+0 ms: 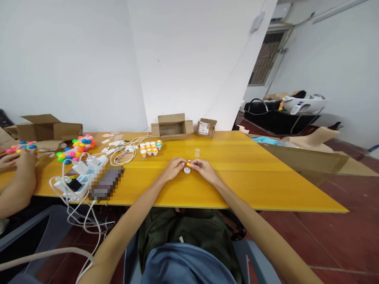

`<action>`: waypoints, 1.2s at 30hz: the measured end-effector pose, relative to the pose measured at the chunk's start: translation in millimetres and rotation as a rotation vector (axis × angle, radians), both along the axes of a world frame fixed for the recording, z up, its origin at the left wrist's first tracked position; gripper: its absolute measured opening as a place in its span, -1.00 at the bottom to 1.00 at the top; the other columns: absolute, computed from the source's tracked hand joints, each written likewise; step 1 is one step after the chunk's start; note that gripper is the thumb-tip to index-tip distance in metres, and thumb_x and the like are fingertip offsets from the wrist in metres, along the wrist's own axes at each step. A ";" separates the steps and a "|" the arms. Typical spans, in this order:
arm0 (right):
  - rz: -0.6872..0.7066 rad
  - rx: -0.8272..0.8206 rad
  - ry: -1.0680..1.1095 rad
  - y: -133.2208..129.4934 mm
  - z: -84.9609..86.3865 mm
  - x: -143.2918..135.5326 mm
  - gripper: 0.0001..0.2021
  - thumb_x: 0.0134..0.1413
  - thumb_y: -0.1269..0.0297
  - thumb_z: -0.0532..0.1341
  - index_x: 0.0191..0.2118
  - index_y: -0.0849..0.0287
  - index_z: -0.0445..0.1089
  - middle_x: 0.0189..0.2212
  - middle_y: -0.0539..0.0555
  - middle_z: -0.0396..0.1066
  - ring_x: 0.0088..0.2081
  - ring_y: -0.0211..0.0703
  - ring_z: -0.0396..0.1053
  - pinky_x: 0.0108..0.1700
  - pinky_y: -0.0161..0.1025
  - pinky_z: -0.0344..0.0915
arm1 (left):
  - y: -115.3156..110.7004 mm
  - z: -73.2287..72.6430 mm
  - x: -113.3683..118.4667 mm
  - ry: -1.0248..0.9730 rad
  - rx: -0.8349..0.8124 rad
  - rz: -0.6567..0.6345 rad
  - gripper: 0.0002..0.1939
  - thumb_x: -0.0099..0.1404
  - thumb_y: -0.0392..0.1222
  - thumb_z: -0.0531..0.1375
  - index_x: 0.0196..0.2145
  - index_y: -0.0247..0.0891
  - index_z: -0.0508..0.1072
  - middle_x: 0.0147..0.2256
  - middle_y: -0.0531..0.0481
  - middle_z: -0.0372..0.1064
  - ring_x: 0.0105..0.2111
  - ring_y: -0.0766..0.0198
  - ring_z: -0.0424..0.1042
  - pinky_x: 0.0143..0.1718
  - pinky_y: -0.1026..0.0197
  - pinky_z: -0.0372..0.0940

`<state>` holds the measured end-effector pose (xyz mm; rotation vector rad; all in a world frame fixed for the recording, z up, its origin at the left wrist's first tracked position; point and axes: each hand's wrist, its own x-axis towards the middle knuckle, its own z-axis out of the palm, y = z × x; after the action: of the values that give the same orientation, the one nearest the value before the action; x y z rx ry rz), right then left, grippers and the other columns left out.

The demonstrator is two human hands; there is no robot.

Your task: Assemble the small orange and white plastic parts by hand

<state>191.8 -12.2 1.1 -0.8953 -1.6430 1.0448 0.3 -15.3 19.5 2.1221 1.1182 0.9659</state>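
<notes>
- Small orange-and-white container (187, 164) sits between our two hands at the middle of the yellow table (266, 181), near its front edge; a round white cap-like part (186, 170) lies on the wood just below it, though it is too small for us to tell whether the two pieces are joined.
- Our left hand (174, 167) is curled, fingers bent inward, fingertips pinching the container from its left side.
- Our right hand (201, 167) mirrors it, fingers half closed, tips pressed to the container's right side; both hands rest low on the tabletop.
- Just behind our hands stands a small clear round cup (197, 152), apart from them.
- Farther left we see a cluster of little pots (151, 148) with white bodies and orange tops, packed close together.
- The tabletop is smooth, glossy wood in a warm yellow.
- At the back edge stand an open cardboard box (171, 127) and a smaller labelled carton (206, 127), both matte brown.
- White cables (126, 152) and chargers (89, 167) tangle on the left part of the table, beside bright plastic balls (77, 146) in many colours.
- Another person's hand (22, 157) rests flat on the table at the far left.
</notes>
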 end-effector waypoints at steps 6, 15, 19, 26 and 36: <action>-0.005 0.000 0.004 0.6 -0.9 -0.1 -0.69 -0.15 -0.06 0.33 -0.47 0.10 0.43 -0.40 0.04 0.53 -0.15 0.00 0.47 -0.02 -0.06 0.33 | 1.2 -1.6 -0.3 -0.001 0.008 -0.003 -0.77 0.34 -0.15 0.07 -0.20 -0.20 0.51 -0.17 -0.03 0.49 -0.07 0.14 0.37 0.09 0.09 0.21; -0.017 -0.018 -0.009 1.2 -2.1 -0.3 -0.70 -0.15 -0.04 0.33 -0.47 0.10 0.43 -0.40 0.04 0.52 -0.17 -0.01 0.47 -0.06 -0.08 0.34 | 1.5 -1.4 -0.1 0.025 -0.005 0.005 -0.74 0.36 -0.14 0.04 -0.18 -0.20 0.52 -0.16 -0.03 0.49 -0.07 0.14 0.36 0.10 0.08 0.21; -0.017 -0.011 -0.019 2.3 -3.6 0.1 -0.71 -0.13 -0.03 0.33 -0.46 0.10 0.44 -0.38 0.05 0.53 -0.17 -0.02 0.47 -0.06 -0.07 0.34 | 1.6 -1.3 0.4 0.032 -0.011 0.016 -0.74 0.36 -0.13 0.05 -0.17 -0.17 0.52 -0.17 -0.02 0.50 -0.07 0.13 0.36 0.10 0.07 0.21; -0.017 0.003 -0.017 1.5 -2.8 0.0 -0.70 -0.13 -0.04 0.32 -0.45 0.11 0.45 -0.41 0.03 0.52 -0.23 -0.05 0.46 -0.08 -0.08 0.35 | 1.3 -0.9 0.4 0.029 -0.007 0.011 -0.73 0.36 -0.14 0.05 -0.19 -0.20 0.53 -0.18 -0.03 0.49 -0.08 0.14 0.37 0.10 0.06 0.21; -0.028 0.010 -0.027 -0.1 -1.5 -1.3 -0.71 -0.13 -0.03 0.32 -0.46 0.12 0.45 -0.41 0.03 0.51 -0.24 -0.06 0.45 -0.09 -0.09 0.35 | 0.8 0.6 0.8 0.039 -0.018 0.012 -0.75 0.35 -0.17 0.05 -0.19 -0.20 0.52 -0.16 -0.02 0.49 -0.06 0.14 0.36 0.10 0.07 0.21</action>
<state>190.4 -12.2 -0.5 -0.9272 -1.6525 1.0085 1.0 -14.5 20.0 2.1301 1.1559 0.9208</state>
